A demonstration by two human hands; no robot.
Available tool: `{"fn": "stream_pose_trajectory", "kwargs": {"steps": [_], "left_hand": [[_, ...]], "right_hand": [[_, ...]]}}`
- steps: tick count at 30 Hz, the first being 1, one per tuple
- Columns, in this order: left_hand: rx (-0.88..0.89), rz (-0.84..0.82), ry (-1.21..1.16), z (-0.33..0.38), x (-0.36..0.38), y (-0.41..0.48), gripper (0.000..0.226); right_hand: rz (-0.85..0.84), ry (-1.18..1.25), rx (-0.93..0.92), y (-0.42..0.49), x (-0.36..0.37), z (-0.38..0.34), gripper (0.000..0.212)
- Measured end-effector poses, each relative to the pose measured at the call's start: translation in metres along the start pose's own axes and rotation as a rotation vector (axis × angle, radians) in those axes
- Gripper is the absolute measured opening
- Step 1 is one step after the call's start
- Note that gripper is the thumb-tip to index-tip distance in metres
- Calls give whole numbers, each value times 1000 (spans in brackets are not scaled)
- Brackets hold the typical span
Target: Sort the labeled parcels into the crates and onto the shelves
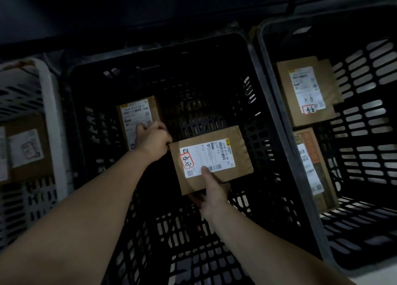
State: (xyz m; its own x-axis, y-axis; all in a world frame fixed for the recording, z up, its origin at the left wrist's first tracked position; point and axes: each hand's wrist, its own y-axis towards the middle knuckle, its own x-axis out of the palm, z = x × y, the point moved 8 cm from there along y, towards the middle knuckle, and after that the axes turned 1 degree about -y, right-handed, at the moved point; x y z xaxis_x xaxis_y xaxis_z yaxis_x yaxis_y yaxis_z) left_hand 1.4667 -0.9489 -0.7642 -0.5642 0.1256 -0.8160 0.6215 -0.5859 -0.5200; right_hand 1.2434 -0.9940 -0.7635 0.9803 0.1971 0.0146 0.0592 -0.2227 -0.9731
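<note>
- Brown parcel [211, 158]: our left hand [153, 142] grips its left edge; our right hand [211, 190] pinches its near edge.
- Black crate [268, 134] below holds a second parcel [137, 121], far left.

My left forearm [96, 199] and right forearm [257, 237] stretch forward, bare. My left hand [153, 142] is curled, knuckles up, pinching the parcel [241, 153] at its far-left corner. My right hand [212, 191] grips its near edge, thumb flat on top, fingers underneath.

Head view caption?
The left hand and right hand hold a labeled parcel over the middle crate, beside another parcel.
</note>
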Motion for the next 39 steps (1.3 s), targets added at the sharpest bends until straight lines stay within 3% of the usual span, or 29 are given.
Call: {"fn": "stream_pose_trajectory", "kwargs": {"steps": [6,11,15,18,20,26,32,36,39], "left_hand": [[36,-159,-155,0,-3,-2,30],[-28,-165,-168,11,-17,-22,32],[-112,-155,-437,18,-22,-46,36],[-193,-175,-769,23,-17,-61,24],[-210,-143,-861,24,-18,-63,17],[-124,-129,-504,26,-9,-48,29],[-130,-80,-427,20,-13,-37,31],[-109,33,-44,15,-24,-29,38],[-199,-60,-104,8,-13,-27,40]], "right_hand": [[13,-14,-14,-17,1,3,66],[2,-32,-47,-28,2,4,70],[-22,-41,-77,-36,3,5,82],[-47,-28,-84,-38,3,6,86],[-51,-31,-75,-34,2,8,86],[-4,-63,-98,-13,-1,20,85],[126,-90,-85,2,-5,6,87],[149,-157,-34,10,-1,-6,76],[123,-203,-35,15,1,-7,68]]}}
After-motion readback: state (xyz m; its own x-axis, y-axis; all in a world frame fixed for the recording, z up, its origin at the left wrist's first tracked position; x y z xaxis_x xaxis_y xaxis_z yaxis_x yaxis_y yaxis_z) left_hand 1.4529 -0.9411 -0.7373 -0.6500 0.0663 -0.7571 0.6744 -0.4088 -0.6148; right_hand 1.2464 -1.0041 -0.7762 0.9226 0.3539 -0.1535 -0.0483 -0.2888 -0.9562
